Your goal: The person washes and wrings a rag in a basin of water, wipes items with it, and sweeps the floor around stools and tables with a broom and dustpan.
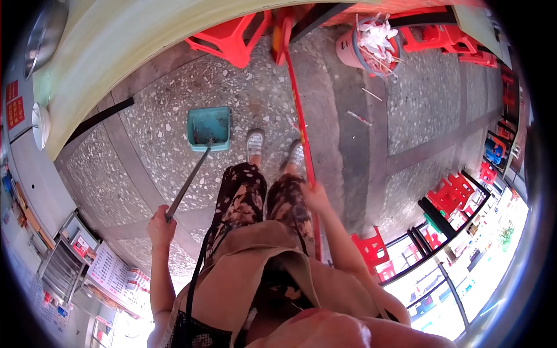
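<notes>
My left hand (161,227) is wrapped round the dark handle of a long-handled dustpan. The teal dustpan (192,129) rests on the speckled floor ahead of my feet, with some dark dirt in its tray. My right hand (315,198) grips the red stick of a broom (300,104), which slants forward past my right shoe. The broom's head, blurred and reddish, is at the far end beside a red stool and close to the table edge. Its bristles are hard to make out.
A pale table (110,52) curves across the front left. Beyond it stands a red stool (232,40). A bin (347,51) heaped with tissues and sticks is at the front right; a thin stick (372,94) and a wrapper (360,118) lie nearby. Red chairs (449,194) line the right.
</notes>
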The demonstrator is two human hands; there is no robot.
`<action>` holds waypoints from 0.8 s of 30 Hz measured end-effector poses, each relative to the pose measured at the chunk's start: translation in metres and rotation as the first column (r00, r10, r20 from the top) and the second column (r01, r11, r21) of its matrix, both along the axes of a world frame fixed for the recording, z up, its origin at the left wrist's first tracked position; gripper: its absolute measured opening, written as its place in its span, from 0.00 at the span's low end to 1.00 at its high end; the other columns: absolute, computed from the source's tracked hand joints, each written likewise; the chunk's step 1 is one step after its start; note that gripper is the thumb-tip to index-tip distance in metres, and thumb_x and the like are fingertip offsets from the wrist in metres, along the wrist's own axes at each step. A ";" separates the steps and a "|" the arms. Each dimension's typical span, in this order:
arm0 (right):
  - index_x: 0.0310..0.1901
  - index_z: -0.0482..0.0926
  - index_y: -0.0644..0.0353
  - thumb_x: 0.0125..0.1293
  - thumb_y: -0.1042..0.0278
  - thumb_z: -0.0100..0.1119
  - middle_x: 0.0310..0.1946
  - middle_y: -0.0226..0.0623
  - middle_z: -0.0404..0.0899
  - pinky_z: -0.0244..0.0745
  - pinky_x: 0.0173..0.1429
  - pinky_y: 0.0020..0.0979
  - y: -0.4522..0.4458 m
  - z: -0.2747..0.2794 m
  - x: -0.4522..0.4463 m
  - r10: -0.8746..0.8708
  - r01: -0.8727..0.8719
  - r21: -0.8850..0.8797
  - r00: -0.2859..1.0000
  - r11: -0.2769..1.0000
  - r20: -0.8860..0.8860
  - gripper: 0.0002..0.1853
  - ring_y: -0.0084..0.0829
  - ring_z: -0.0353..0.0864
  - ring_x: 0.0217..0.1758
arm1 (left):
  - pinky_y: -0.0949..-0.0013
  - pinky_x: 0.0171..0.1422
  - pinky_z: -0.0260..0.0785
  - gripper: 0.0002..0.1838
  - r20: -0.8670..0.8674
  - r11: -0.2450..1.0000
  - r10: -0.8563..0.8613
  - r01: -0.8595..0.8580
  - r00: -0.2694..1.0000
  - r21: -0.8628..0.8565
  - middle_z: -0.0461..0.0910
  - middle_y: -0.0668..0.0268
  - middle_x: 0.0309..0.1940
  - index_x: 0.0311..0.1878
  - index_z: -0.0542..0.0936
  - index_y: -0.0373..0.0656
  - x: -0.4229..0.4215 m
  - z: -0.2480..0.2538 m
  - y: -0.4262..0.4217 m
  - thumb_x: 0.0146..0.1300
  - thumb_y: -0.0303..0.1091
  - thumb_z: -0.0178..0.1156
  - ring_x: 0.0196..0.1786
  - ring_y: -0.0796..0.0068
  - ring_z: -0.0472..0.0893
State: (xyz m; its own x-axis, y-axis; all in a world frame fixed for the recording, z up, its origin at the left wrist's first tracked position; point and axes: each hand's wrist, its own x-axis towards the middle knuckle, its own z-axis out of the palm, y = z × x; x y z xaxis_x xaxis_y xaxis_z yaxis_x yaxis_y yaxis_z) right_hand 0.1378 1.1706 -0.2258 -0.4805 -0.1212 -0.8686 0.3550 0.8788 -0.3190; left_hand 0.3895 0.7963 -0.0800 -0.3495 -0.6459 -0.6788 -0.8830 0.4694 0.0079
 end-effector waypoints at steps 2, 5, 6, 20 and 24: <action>0.28 0.74 0.64 0.61 0.60 0.53 0.18 0.31 0.72 0.68 0.28 0.31 0.061 0.007 0.029 0.075 -0.073 0.085 0.997 0.994 -0.025 0.14 0.23 0.72 0.24 | 0.54 0.37 0.70 0.19 0.015 1.000 -0.006 0.006 1.000 -0.005 0.80 0.58 0.29 0.44 0.73 0.49 -0.003 0.001 0.001 0.44 0.29 0.60 0.33 0.52 0.79; 0.32 0.74 0.64 0.59 0.60 0.55 0.19 0.37 0.73 0.68 0.31 0.32 0.105 0.069 0.039 0.233 -0.219 0.204 0.972 0.954 -0.043 0.13 0.24 0.71 0.25 | 0.54 0.37 0.70 0.19 0.012 1.000 -0.016 0.016 1.000 -0.012 0.80 0.58 0.29 0.44 0.73 0.49 -0.001 0.000 0.000 0.44 0.29 0.60 0.33 0.52 0.79; 0.32 0.74 0.64 0.59 0.59 0.56 0.20 0.39 0.74 0.68 0.31 0.32 0.112 0.090 0.042 0.218 -0.205 0.234 0.975 0.950 -0.031 0.14 0.25 0.72 0.25 | 0.54 0.37 0.71 0.19 -0.009 1.000 -0.023 0.023 1.000 -0.009 0.80 0.58 0.28 0.44 0.73 0.49 0.001 -0.002 0.000 0.44 0.29 0.61 0.33 0.52 0.79; 0.38 0.74 0.66 0.65 0.47 0.44 0.32 0.61 0.76 0.69 0.44 0.49 -0.031 0.060 -0.025 -0.037 0.027 -0.047 0.975 0.999 -0.221 0.24 0.59 0.75 0.41 | 0.54 0.37 0.71 0.19 0.027 0.999 -0.038 0.039 0.999 -0.034 0.80 0.57 0.27 0.43 0.74 0.51 0.002 -0.006 0.003 0.44 0.30 0.61 0.33 0.52 0.79; 0.41 0.74 0.67 0.67 0.44 0.37 0.34 0.63 0.76 0.68 0.47 0.50 -0.092 -0.019 -0.069 -0.065 0.061 -0.022 0.961 0.998 -0.268 0.29 0.60 0.74 0.43 | 0.53 0.37 0.71 0.19 0.010 0.999 -0.038 0.039 0.999 -0.030 0.80 0.57 0.27 0.43 0.74 0.51 0.002 -0.007 0.004 0.44 0.30 0.60 0.33 0.52 0.79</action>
